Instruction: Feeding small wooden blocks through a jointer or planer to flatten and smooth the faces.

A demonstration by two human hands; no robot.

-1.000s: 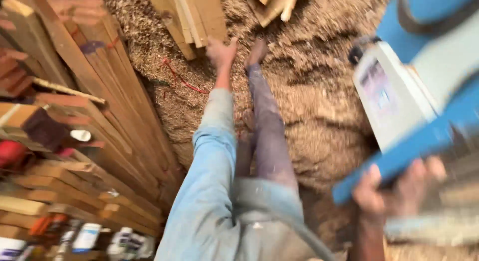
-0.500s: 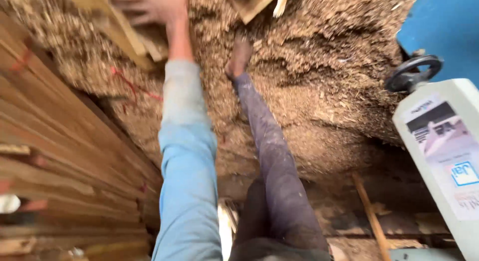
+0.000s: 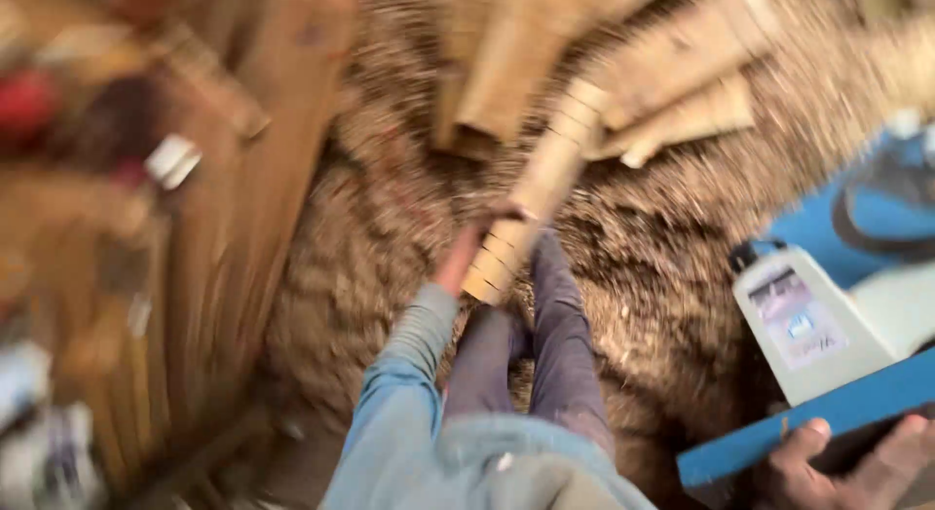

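Observation:
The picture is blurred by motion. My left hand (image 3: pixel 466 255) grips the near end of a long wooden plank (image 3: pixel 541 184) and holds it slanting up over the sawdust floor. The arm wears a light blue sleeve. My right hand (image 3: pixel 849 463) rests at the lower right on the blue edge of a machine (image 3: pixel 818 424), fingers curled over that edge. My legs in dark trousers (image 3: pixel 555 344) stand on the sawdust below the plank.
More offcut boards (image 3: pixel 672 91) lie in a heap on the sawdust at the top. Stacked timber (image 3: pixel 243 208) runs along the left side. A white machine housing (image 3: pixel 813 320) with blue parts stands at the right.
My left hand has drawn back from the board heap, bringing one plank with it. The view swung down and right, so the blue machine edge and my right hand appear again.

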